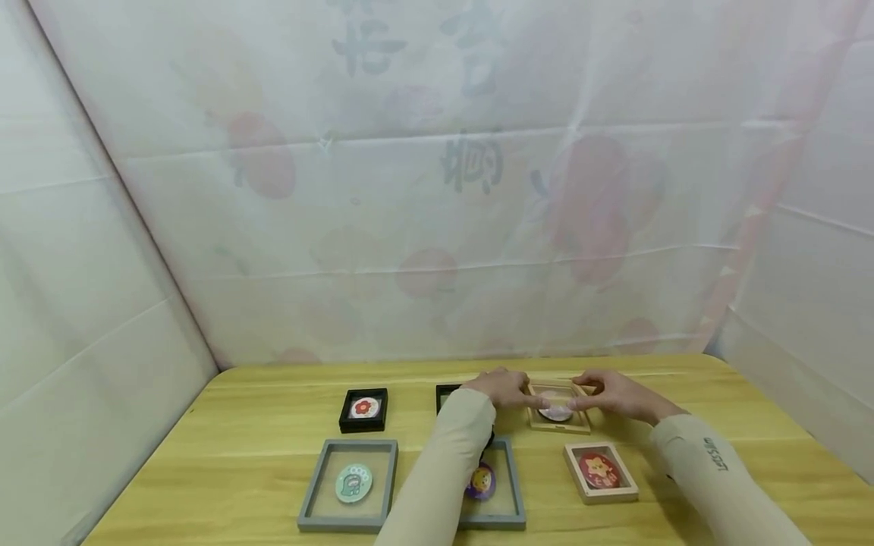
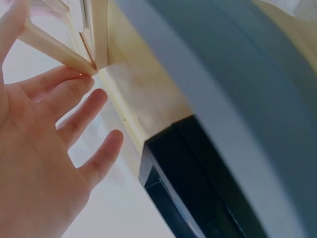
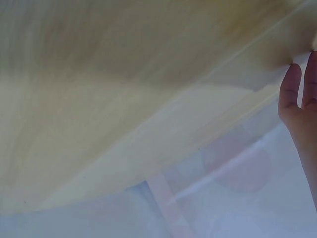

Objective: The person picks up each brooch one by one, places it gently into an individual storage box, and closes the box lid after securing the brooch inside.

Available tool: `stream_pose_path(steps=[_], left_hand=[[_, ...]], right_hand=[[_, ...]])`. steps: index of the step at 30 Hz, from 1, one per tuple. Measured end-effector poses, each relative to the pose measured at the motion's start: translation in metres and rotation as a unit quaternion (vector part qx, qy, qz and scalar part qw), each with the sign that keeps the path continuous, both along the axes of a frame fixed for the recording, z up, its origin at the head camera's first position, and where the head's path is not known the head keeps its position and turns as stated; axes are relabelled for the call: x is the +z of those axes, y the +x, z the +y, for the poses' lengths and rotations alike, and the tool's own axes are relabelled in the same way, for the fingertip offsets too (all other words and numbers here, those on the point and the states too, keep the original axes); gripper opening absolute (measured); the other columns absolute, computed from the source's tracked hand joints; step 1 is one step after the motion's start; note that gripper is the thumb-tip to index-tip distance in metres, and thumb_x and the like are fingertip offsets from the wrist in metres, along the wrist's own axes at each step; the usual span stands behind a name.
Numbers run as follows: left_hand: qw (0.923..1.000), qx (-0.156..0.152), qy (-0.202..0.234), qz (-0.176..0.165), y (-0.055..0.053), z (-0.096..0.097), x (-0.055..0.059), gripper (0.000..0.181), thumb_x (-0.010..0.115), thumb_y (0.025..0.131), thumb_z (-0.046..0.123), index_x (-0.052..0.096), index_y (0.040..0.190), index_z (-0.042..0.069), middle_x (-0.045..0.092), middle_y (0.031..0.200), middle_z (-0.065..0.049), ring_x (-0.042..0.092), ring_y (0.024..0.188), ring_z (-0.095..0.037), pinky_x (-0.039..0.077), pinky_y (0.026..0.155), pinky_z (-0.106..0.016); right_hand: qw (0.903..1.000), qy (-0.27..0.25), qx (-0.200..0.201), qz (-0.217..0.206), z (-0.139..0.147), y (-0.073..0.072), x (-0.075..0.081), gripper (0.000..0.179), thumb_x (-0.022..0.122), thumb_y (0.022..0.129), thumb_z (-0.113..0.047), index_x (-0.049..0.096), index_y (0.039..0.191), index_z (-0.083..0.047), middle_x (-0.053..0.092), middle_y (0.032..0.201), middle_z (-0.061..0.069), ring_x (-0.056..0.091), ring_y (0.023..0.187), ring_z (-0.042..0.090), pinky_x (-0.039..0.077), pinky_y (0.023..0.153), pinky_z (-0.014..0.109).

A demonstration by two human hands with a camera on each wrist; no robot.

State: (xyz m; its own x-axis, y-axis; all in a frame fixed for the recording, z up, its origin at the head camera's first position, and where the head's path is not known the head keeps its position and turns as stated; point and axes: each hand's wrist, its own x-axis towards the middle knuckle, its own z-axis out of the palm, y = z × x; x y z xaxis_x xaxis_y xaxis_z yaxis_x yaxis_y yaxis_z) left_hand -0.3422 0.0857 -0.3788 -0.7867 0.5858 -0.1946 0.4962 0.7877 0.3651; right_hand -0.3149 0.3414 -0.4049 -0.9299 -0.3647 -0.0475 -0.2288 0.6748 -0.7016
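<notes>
At the back right of the table, a light wooden display frame (image 1: 558,428) holds a round pale badge (image 1: 556,414) behind clear film. Seen from the left wrist, its thin wooden half (image 2: 52,47) stands at an angle to the other half (image 2: 100,34), meeting at one corner. My left hand (image 1: 501,388) grips the frame's left side, thumb in front, fingertips along the thin half. On the opposite side my right hand (image 1: 617,396) pinches the edge between thumb and fingers. Only part of the right hand (image 3: 304,109) shows in the right wrist view.
Nearer me lies a wooden frame with a red star badge (image 1: 601,470). Two grey frames hold a green badge (image 1: 353,484) and a purple one (image 1: 482,482). A black frame (image 1: 363,426) has a flower badge; another (image 1: 444,392) is partly behind my left arm.
</notes>
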Motion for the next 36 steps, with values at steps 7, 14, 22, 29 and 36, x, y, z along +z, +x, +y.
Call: stream_pose_path(steps=[7, 14, 22, 29, 36], left_hand=[[1.0, 0.001, 0.0, 0.005, 0.002, 0.006, -0.003, 0.054, 0.063, 0.093, 0.061, 0.069, 0.125, 0.018, 0.069, 0.117, 0.004, 0.064, 0.104, -0.014, 0.053, 0.088, -0.03], [0.9999, 0.01, 0.012, -0.003, 0.005, 0.008, -0.006, 0.052, 0.07, 0.09, 0.059, 0.069, 0.122, 0.019, 0.07, 0.111, 0.007, 0.065, 0.101, -0.012, 0.053, 0.089, -0.031], [1.0, 0.002, 0.006, 0.005, 0.001, 0.013, -0.012, 0.052, 0.073, 0.087, 0.059, 0.069, 0.117, 0.017, 0.07, 0.102, 0.005, 0.065, 0.088, -0.011, 0.054, 0.079, -0.029], [0.9995, 0.01, -0.001, 0.028, -0.002, 0.012, -0.016, 0.051, 0.079, 0.082, 0.057, 0.068, 0.111, 0.016, 0.067, 0.092, 0.006, 0.06, 0.077, -0.009, 0.052, 0.07, -0.027], [0.9987, 0.005, -0.008, 0.051, 0.001, 0.008, -0.012, 0.038, 0.082, 0.081, 0.052, 0.068, 0.091, 0.018, 0.062, 0.077, 0.01, 0.053, 0.065, -0.006, 0.047, 0.061, -0.025]], right_hand=[[0.9999, 0.009, 0.005, 0.006, 0.003, 0.003, -0.001, 0.068, 0.078, 0.09, -0.036, 0.055, 0.132, 0.012, 0.048, 0.141, 0.037, 0.054, 0.121, 0.051, 0.048, 0.095, 0.061], [0.9995, 0.016, 0.0, 0.026, 0.005, 0.006, -0.006, 0.07, 0.081, 0.086, -0.034, 0.055, 0.132, 0.013, 0.052, 0.136, 0.036, 0.064, 0.106, 0.036, 0.053, 0.089, 0.056], [0.9985, 0.036, -0.008, 0.04, 0.003, 0.009, -0.005, 0.071, 0.083, 0.084, -0.035, 0.056, 0.13, 0.011, 0.064, 0.119, 0.019, 0.061, 0.093, 0.022, 0.052, 0.079, 0.043], [0.9959, 0.054, -0.012, 0.072, -0.002, 0.008, -0.008, 0.074, 0.086, 0.08, -0.036, 0.058, 0.131, 0.009, 0.063, 0.113, 0.011, 0.057, 0.091, 0.021, 0.049, 0.077, 0.039], [0.993, 0.069, -0.013, 0.095, -0.006, 0.007, -0.01, 0.075, 0.088, 0.077, -0.038, 0.059, 0.13, 0.006, 0.063, 0.116, 0.012, 0.058, 0.094, 0.023, 0.05, 0.08, 0.043]])
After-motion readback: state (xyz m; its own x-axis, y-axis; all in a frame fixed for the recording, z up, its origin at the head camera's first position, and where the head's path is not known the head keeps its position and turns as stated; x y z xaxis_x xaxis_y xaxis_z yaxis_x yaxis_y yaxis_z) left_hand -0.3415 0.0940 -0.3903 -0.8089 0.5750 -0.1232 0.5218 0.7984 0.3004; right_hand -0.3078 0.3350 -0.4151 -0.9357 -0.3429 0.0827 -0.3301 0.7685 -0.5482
